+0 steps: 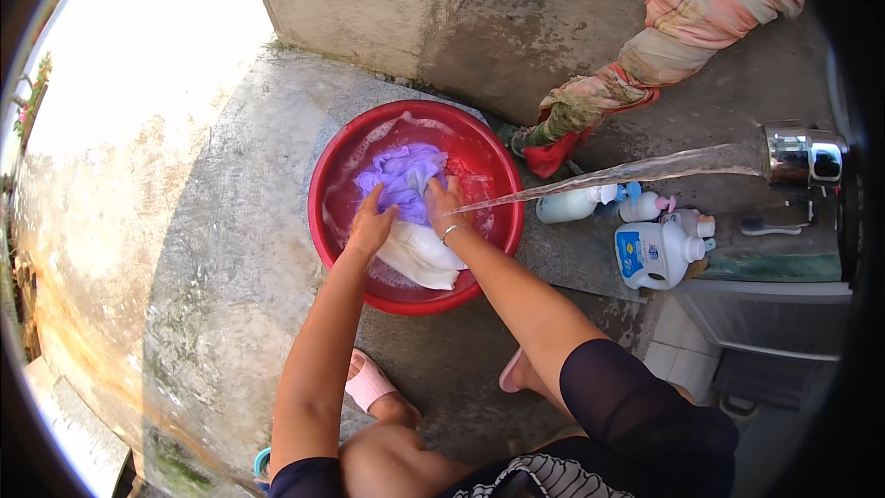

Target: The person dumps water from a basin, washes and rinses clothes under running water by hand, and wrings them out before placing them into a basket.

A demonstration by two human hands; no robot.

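Note:
A red plastic basin [513, 249] of soapy water stands on the ground in front of me. Bunched purple cloth [406, 169] lies wet in it, and a white cloth [415, 252] rests on the near side. My left hand [373, 223] is at the left edge of the purple cloth, thumb and fingers apart. At the cloth's right side is my right hand [446, 206], its fingers against the fabric and partly hidden; a bracelet circles the wrist. A stream of water [622, 173] from a chrome tap [795, 155] runs down to my right hand.
To the right stand a large white detergent jug [657, 256], a pump bottle [570, 206] and a smaller pink-topped bottle [643, 206]. A brush [771, 228] lies beyond them. Twisted fabric [643, 72] hangs near the concrete wall [505, 21]. My pink slippers [370, 382] are below the basin.

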